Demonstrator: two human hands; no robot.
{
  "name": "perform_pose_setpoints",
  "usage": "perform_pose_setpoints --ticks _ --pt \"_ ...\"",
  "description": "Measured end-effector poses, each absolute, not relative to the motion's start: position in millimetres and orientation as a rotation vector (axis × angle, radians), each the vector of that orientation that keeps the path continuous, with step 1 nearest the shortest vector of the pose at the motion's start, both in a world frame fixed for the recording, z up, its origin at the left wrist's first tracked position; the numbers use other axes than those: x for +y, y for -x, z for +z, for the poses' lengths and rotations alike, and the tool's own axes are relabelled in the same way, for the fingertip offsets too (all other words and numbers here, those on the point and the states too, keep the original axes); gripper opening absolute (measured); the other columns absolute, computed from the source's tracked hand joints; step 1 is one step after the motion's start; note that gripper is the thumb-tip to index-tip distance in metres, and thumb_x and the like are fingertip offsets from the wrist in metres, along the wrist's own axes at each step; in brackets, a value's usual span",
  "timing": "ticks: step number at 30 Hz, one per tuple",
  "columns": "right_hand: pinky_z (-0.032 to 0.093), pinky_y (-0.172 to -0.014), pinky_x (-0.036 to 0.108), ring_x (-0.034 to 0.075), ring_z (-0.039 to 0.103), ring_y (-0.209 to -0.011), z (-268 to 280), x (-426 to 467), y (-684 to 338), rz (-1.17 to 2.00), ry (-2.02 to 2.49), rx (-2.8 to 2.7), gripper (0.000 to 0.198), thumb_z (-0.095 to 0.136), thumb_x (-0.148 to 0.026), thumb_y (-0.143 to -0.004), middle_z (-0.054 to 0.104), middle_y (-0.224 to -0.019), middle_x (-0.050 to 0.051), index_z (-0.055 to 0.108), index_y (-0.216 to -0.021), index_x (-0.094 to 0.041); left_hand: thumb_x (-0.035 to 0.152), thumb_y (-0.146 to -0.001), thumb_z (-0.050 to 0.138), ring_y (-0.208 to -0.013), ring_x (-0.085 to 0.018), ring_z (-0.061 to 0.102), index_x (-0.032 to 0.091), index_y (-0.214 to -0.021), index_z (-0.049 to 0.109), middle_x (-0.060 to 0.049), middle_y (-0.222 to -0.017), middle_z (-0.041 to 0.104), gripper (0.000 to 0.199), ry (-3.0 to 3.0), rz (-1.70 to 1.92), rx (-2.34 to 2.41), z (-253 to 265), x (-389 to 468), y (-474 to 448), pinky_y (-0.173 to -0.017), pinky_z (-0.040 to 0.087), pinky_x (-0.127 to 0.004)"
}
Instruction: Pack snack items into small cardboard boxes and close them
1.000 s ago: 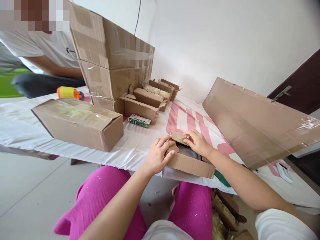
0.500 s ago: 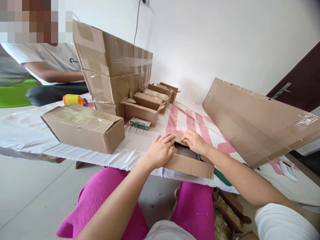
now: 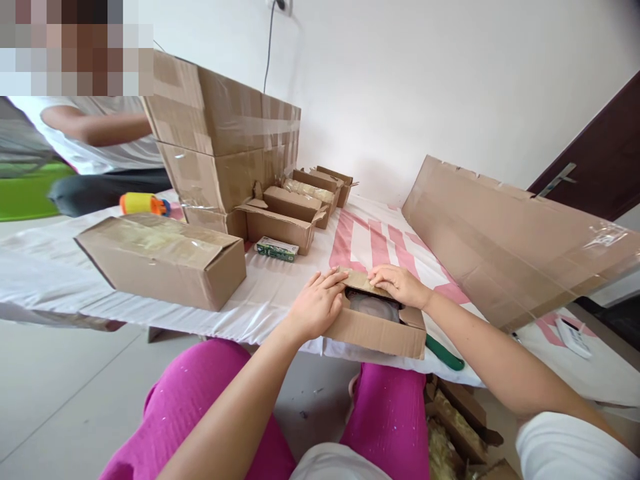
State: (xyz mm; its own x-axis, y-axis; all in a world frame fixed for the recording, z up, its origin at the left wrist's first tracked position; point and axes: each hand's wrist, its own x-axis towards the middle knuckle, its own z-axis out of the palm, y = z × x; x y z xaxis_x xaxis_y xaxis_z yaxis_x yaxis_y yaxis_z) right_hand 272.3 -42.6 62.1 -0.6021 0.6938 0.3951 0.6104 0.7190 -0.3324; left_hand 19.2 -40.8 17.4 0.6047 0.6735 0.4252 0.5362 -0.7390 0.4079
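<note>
Pink-striped cloth (image 3: 370,233); open brown carton (image 3: 375,337), grey thing (image 3: 373,307) inside; right hand (image 3: 400,285) pinching flap (image 3: 359,280); left hand (image 3: 316,303) touching, grip unclear.

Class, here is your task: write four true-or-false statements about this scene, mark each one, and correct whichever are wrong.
1. The left hand is on the open box. True.
2. The green-and-white carton lies on the floor. False: it lies on the table.
3. In the picture, a green object lies to the right of the open box. True.
4. The right hand is well away from the open box. False: it touches the far flap.
</note>
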Motion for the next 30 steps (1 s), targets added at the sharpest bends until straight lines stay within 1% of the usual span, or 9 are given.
perform_pose_setpoints --ticks 3,7,9,12,14,17,20,25,30 --pt "0.051 -0.090 0.041 0.020 0.065 -0.095 60.3 -43.9 -283.1 0.235 1.194 -2.260 0.014 0.059 -0.030 -0.088 0.072 -0.097 0.006 0.067 -0.095 -0.022 0.021 -0.091 0.033 -0.140 -0.026 0.035 0.018 -0.115 0.063 -0.005 -0.143 0.051 0.039 -2.601 0.832 1.016 16.9 -40.8 -19.7 -0.116 0.027 -0.053" --pt "0.054 -0.082 0.040 0.020 0.065 -0.088 64.4 -47.5 -292.6 0.176 1.438 -1.939 0.053 0.070 -0.030 -0.077 0.070 -0.100 0.006 0.053 -0.126 -0.023 0.021 -0.091 0.033 -0.141 -0.028 0.033 0.019 -0.111 0.064 -0.004 -0.143 0.051 0.037 -2.611 0.861 1.024 15.2 -40.8 -19.7 -0.115 0.028 -0.054" --pt "0.051 -0.091 0.044 0.022 0.061 -0.102 69.2 -50.2 -284.3 0.102 1.359 -2.071 0.060 0.069 -0.026 -0.078 0.065 -0.116 0.009 0.048 -0.133 -0.025 0.021 -0.091 0.033 -0.142 -0.029 0.031 0.019 -0.111 0.064 -0.004 -0.143 0.051 0.037 -2.617 0.874 1.018 14.3 -40.4 -19.5 -0.114 0.029 -0.055" --pt "0.039 -0.106 0.051 0.025 0.047 -0.125 74.1 -52.1 -255.4 -0.010 1.151 -2.381 0.054 0.059 -0.017 -0.083 0.055 -0.134 0.009 0.047 -0.136 -0.027 0.021 -0.091 0.033 -0.142 -0.029 0.030 0.019 -0.111 0.064 -0.004 -0.142 0.052 0.038 -2.624 0.894 1.003 12.8 -39.3 -19.3 -0.112 0.031 -0.054" --pt "0.038 -0.106 0.052 0.025 0.046 -0.125 74.9 -50.8 -236.2 -0.052 1.056 -2.511 0.044 0.051 -0.014 -0.087 0.059 -0.129 0.008 0.054 -0.130 -0.026 0.021 -0.090 0.033 -0.141 -0.029 0.032 0.020 -0.114 0.064 -0.004 -0.141 0.052 0.038 -2.625 0.921 1.000 11.8 -38.4 -19.3 -0.112 0.032 -0.052" --pt "0.045 -0.093 0.048 0.024 0.056 -0.102 75.3 -48.4 -226.9 -0.123 1.034 -2.570 0.026 0.045 -0.016 -0.092 0.070 -0.099 0.007 0.068 -0.101 -0.023 0.021 -0.090 0.034 -0.139 -0.029 0.034 0.022 -0.115 0.063 -0.003 -0.140 0.053 0.038 -2.629 0.939 1.005 11.5 -37.5 -19.0 -0.111 0.033 -0.052" --pt "0.048 -0.083 0.043 0.022 0.058 -0.088 75.7 -49.0 -243.9 -0.105 0.996 -2.561 0.027 0.044 -0.016 -0.093 0.069 -0.083 0.007 0.067 -0.081 -0.021 0.022 -0.090 0.034 -0.135 -0.030 0.038 0.023 -0.111 0.065 -0.001 -0.139 0.055 0.038 -2.632 0.935 1.014 12.6 -37.5 -18.8 -0.108 0.034 -0.052" --pt "0.051 -0.080 0.039 0.019 0.062 -0.085 70.2 -53.1 -276.9 0.138 0.967 -2.436 0.023 0.047 -0.019 -0.093 0.069 -0.084 0.006 0.066 -0.079 -0.022 0.023 -0.090 0.035 -0.128 -0.030 0.042 0.022 -0.109 0.067 0.001 -0.138 0.056 0.038 -2.628 0.944 1.019 13.4 -38.3 -18.7 -0.106 0.035 -0.052" --pt "0.052 -0.080 0.038 0.018 0.064 -0.086 66.6 -52.7 -282.8 0.240 1.007 -2.391 0.021 0.052 -0.028 -0.092 0.069 -0.085 0.006 0.067 -0.078 -0.022 0.023 -0.090 0.035 -0.122 -0.029 0.046 0.024 -0.111 0.068 0.002 -0.137 0.057 0.039 -2.632 0.983 1.002 12.3 -39.4 -17.7 -0.105 0.036 -0.051"
